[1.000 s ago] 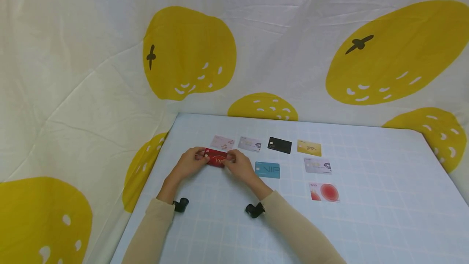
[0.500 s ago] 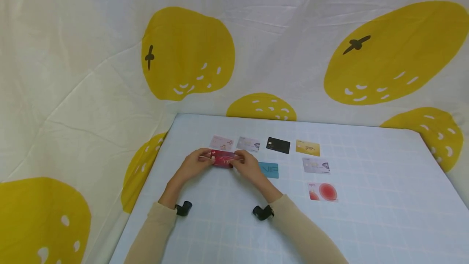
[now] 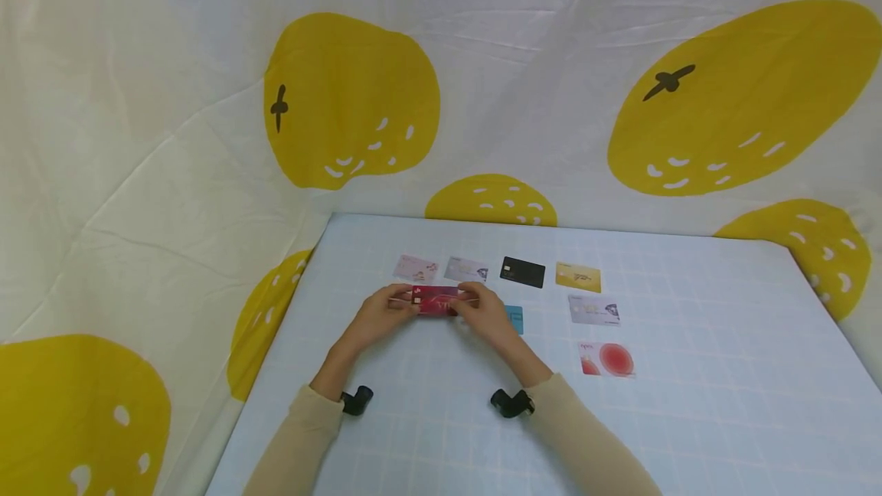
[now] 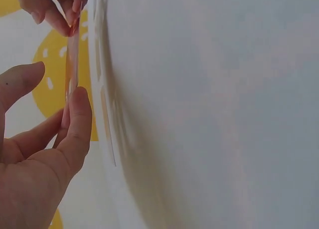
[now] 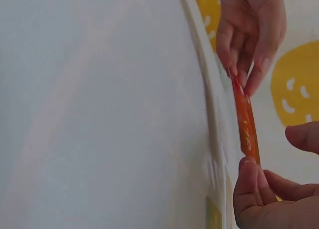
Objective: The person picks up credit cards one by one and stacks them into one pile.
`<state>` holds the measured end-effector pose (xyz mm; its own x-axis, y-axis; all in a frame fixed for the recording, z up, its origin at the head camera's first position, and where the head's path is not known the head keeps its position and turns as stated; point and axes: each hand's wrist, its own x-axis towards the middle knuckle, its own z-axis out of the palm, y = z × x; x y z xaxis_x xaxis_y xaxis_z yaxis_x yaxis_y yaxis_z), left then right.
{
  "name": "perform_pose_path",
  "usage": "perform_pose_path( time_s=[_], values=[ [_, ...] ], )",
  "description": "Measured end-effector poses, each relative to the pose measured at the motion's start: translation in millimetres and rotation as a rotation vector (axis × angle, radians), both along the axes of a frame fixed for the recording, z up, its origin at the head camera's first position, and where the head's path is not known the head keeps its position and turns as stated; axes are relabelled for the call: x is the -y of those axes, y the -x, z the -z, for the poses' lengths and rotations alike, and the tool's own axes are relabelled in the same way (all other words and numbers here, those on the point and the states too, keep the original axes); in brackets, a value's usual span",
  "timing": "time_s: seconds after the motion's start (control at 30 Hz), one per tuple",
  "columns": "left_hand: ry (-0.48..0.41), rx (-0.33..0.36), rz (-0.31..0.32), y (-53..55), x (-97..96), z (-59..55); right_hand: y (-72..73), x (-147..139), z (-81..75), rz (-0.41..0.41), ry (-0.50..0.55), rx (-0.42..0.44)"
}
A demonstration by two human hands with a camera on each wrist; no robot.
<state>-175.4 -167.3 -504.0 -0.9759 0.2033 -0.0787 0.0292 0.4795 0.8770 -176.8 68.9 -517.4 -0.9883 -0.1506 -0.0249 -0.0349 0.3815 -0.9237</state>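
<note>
Between my two hands is a red VIP card [image 3: 434,300], lifted above the table as both wrist views show it edge-on. My left hand [image 3: 382,318] pinches its left end between thumb and fingers. The right end is pinched by my right hand [image 3: 488,315]. Just behind the red card lie a pink patterned card [image 3: 416,268] and a pale card [image 3: 466,269]. A teal card [image 3: 515,318] is partly covered by my right hand. In the right wrist view the red card [image 5: 245,120] spans from one hand to the other.
Flat on the pale checked tabletop [image 3: 717,373] lie a black card [image 3: 522,272], a gold card [image 3: 578,277], a light purple card [image 3: 594,310] and a card with a red circle [image 3: 608,359]. A curtain with yellow fruit prints [image 3: 351,98] rises behind the table.
Both hands have shifted to the right and slightly nearer with the red card. My right hand now covers more of the teal card. The cards lying on the table keep their places.
</note>
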Motion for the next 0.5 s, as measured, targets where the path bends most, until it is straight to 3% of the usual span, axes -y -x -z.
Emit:
perform_pose_path(
  time_s=[0.5],
  values=[
    [-0.033, -0.029, 0.072, -0.7, -36.7, -0.4, -12.4, -39.4, -4.5, 0.048, -0.048, 0.016]
  ],
)
